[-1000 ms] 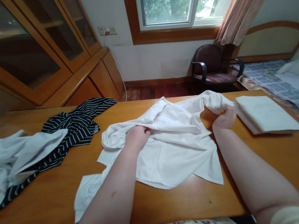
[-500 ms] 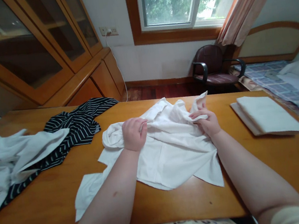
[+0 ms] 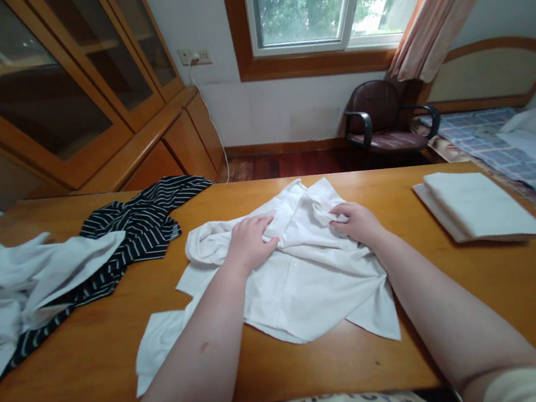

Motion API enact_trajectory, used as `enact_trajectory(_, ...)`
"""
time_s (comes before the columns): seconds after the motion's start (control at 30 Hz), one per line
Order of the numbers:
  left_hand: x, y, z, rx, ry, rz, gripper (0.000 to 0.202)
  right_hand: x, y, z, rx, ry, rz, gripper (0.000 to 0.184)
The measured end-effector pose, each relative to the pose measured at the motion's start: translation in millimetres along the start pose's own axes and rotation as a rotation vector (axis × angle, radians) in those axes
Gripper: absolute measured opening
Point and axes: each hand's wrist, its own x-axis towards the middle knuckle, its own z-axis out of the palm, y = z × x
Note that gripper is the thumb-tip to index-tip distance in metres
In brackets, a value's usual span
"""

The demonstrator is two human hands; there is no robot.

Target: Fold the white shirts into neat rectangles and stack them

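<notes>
A crumpled white shirt (image 3: 299, 283) lies in the middle of the wooden table (image 3: 486, 303). My left hand (image 3: 249, 238) rests on its upper left part, fingers stretched out flat and pressing the cloth near the collar. My right hand (image 3: 358, 220) lies on the upper right part, fingers curled loosely over a fold of the fabric. Both hands press the shirt down against the table.
A black and white striped garment (image 3: 137, 229) and a heap of white cloth (image 3: 15, 283) lie at the left. A folded white garment (image 3: 473, 205) sits at the right. Behind the table are a brown armchair (image 3: 381, 118), a wooden cabinet (image 3: 82, 87) and a bed (image 3: 519, 139).
My right hand carried the shirt's right side inward from the table's right and laid it down. Both hands went from gripping bunched cloth to pressing it flat.
</notes>
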Motion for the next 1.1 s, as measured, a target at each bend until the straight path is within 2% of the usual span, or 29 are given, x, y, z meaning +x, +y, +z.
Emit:
enact_trajectory(0.07,1.2,-2.2,1.1,-0.012,0.024,-0.005,0.047,0.6,6.6,-0.9,0.014,0.115,0.117,0.024)
enact_trajectory(0.17,3.6,-6.3,3.0,0.007,0.146,-0.087,0.034,1.3,20.7,-8.1,-0.004,0.453,0.311,0.028)
enact_trajectory(0.23,4.4,-8.1,2.5,0.028,0.283,-0.176,0.027,1.6,29.3,-13.7,-0.060,0.676,0.342,0.034)
enact_trajectory(0.3,4.5,-8.9,0.8,0.009,0.389,-0.280,0.024,1.6,33.9,-16.3,-0.111,0.781,0.282,0.040)
enact_trajectory(0.37,4.1,-8.7,-0.6,-0.029,0.383,-0.348,0.021,1.6,33.3,-14.8,-0.113,0.714,0.188,0.041)
enact_trajectory(0.47,3.7,-7.8,1.5,0.011,0.255,-0.307,0.021,1.6,26.1,-8.4,-0.097,0.328,0.096,0.031)
enact_trajectory(0.53,3.7,-7.4,5.4,0.080,0.200,-0.275,0.036,1.2,20.8,-5.7,-0.106,0.102,0.040,0.027)
enact_trajectory(0.57,3.8,-7.4,7.5,0.103,0.183,-0.282,0.049,0.7,18.6,-5.5,-0.110,0.056,0.000,0.028)
enact_trajectory(0.6,3.9,-7.5,9.4,0.114,0.169,-0.297,0.062,0.0,16.8,-6.0,-0.110,0.061,-0.051,0.030)
enact_trajectory(0.67,4.2,-7.9,11.9,0.112,0.143,-0.321,0.074,-1.8,13.1,-8.8,-0.110,0.161,-0.163,0.037)
enact_trajectory(0.73,4.5,-8.4,12.1,0.105,0.143,-0.332,0.072,-3.4,8.5,-11.4,-0.115,0.213,-0.273,0.035)
enact_trajectory(0.8,4.6,-8.3,10.0,0.092,0.179,-0.329,0.059,-3.8,2.9,-11.6,-0.128,0.099,-0.328,0.026)
enact_trajectory(0.87,4.4,-7.1,6.3,0.053,0.228,-0.286,0.041,-2.7,-2.2,-8.9,-0.170,-0.063,-0.290,0.026)
enact_trajectory(0.9,4.1,-5.9,4.2,0.025,0.245,-0.254,0.035,-1.8,-4.1,-6.9,-0.207,-0.104,-0.234,0.028)
enact_trajectory(1.0,2.7,0.2,-0.9,-0.074,0.229,-0.153,0.029,1.1,-5.1,-1.6,-0.325,-0.081,-0.028,0.035)
enact_trajectory(1.1,0.1,8.3,-3.7,-0.151,0.098,-0.001,0.032,2.7,-0.8,-0.2,-0.406,-0.043,0.107,0.039)
